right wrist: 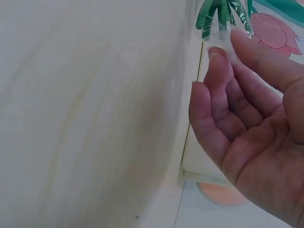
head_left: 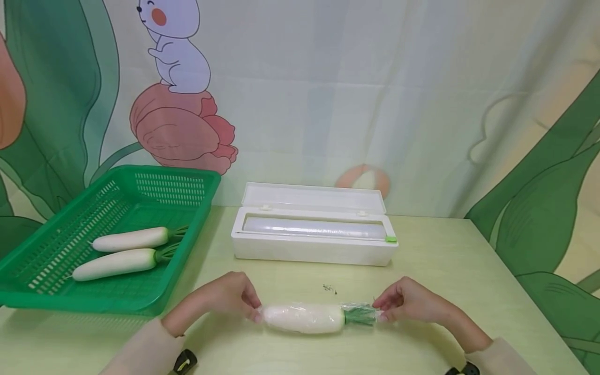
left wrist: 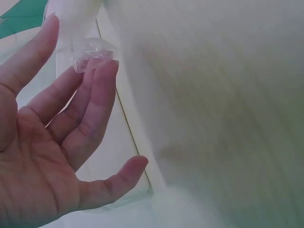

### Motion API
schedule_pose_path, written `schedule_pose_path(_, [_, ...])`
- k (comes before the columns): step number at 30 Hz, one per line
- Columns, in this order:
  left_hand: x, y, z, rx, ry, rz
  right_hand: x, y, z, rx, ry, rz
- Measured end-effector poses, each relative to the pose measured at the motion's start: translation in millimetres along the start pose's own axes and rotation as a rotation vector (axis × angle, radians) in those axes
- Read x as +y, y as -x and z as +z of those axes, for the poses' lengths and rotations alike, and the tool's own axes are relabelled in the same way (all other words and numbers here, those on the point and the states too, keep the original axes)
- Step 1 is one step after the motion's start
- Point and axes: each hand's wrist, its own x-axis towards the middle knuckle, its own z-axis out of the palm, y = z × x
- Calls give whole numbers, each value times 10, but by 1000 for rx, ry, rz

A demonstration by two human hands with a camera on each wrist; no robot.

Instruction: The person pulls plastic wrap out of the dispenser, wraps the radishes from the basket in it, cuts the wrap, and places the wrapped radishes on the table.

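A white radish (head_left: pixel 304 319) lies on the table before me, wound in clear plastic wrap, its green stalks (head_left: pixel 360 315) to the right. At its left tip, my left hand (head_left: pixel 232 297) holds the gathered wrap end. Up close in the left wrist view, that wrap end (left wrist: pixel 92 50) sits at the curled fingertips, with the thumb a little apart. My right hand (head_left: pixel 414 302) pinches the wrap just past the stalks. In the right wrist view, thumb and fingertips come together below the wrapped stalks (right wrist: pixel 223 14).
Behind the radish stands a white box (head_left: pixel 314 251) with its lid raised and a roll of plastic wrap (head_left: pixel 314 227) inside. On the left, a green basket (head_left: pixel 94 303) holds two unwrapped radishes (head_left: pixel 117 264). A printed curtain (head_left: pixel 300 104) hangs at the table's back edge.
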Motion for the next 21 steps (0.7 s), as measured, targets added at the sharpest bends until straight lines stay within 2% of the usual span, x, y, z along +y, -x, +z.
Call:
schedule_pose_path(5, [7, 17, 9, 2, -51, 31, -33, 2, 30, 20, 56, 14])
schedule_pose_path(14, [71, 0, 38, 74, -113, 109, -95, 1, 117, 111, 148, -22])
schedule_pose_path(17, [79, -3, 41, 64, -113, 94, -109, -10, 121, 137, 165, -7])
schedule_pose_path(21, [68, -10, 35, 12, -69, 78, -80, 1, 100, 157, 159, 18])
